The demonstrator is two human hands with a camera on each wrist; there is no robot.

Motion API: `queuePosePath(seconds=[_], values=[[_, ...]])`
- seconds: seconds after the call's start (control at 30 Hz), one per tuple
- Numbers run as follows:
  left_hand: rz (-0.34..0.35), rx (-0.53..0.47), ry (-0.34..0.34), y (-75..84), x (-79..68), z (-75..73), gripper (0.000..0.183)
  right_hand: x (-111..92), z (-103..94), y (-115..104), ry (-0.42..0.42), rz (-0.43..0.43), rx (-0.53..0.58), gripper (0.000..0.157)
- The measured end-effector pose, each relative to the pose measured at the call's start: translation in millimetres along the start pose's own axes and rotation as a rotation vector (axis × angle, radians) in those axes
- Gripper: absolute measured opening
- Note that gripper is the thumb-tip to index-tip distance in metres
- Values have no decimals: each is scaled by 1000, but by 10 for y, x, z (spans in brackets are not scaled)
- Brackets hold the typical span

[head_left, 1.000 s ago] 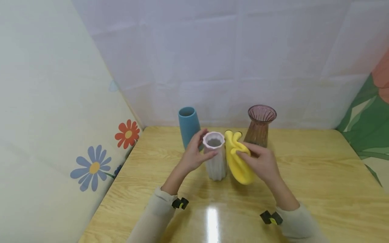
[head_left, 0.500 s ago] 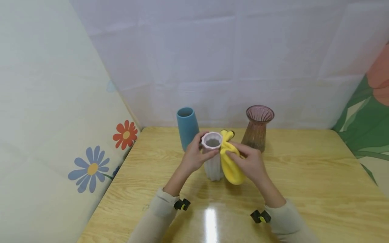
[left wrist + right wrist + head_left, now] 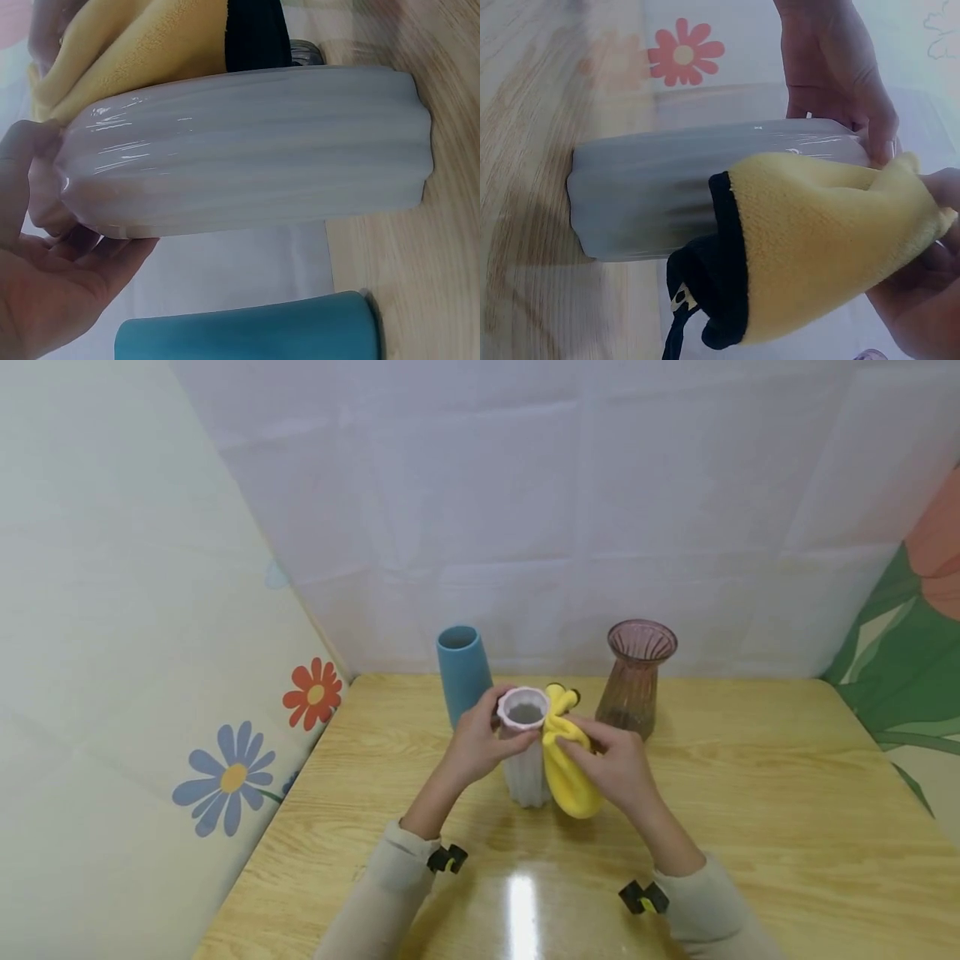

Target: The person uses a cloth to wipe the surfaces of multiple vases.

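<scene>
A white fluted vase (image 3: 527, 781) with a scalloped rim stands upright on the table. My left hand (image 3: 476, 743) grips it around the neck, the thumb on the near side. Fingers of my right hand (image 3: 615, 764) pinch a folded yellow cloth (image 3: 573, 785) against the right side of the rim. In the right wrist view the fuzzy cloth (image 3: 810, 240) hangs down beside the vase, showing a black edging and a black loop at its lower end. The left wrist view shows the glossy side of the vase (image 3: 255, 150); the cloth covers part of its far side.
Behind my left hand stands a blue vase (image 3: 465, 672). A purple-brown ribbed glass vase (image 3: 633, 681) stands behind my right hand. The wooden table (image 3: 750, 793) ends at a pale cloth backdrop, with a flower-patterned sheet at the left.
My right hand has moved left with the yellow cloth, bringing it against the white vase's rim. Over the last half second both hands have barely moved. The left hand keeps its hold on the vase.
</scene>
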State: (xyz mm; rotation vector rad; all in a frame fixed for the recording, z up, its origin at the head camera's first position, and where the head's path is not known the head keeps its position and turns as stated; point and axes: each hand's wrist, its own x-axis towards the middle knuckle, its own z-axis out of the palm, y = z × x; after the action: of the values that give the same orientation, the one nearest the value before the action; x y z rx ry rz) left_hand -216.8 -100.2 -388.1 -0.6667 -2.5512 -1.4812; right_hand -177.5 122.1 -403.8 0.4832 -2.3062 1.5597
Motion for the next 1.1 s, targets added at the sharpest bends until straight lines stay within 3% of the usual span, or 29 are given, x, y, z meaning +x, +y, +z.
queuePosePath(seconds=[0.27,0.67,1.1], values=[[19,0,-39,-26,19,-33,69,-22,31,-6,-12,-32,-6,29],[66,-4,-85,-106,55,-79,68,-104,73,45,-6,-6,-71,29],[103,4,-120,-140,95,-124,68,-208,122,148,-60,-23,-125,26]])
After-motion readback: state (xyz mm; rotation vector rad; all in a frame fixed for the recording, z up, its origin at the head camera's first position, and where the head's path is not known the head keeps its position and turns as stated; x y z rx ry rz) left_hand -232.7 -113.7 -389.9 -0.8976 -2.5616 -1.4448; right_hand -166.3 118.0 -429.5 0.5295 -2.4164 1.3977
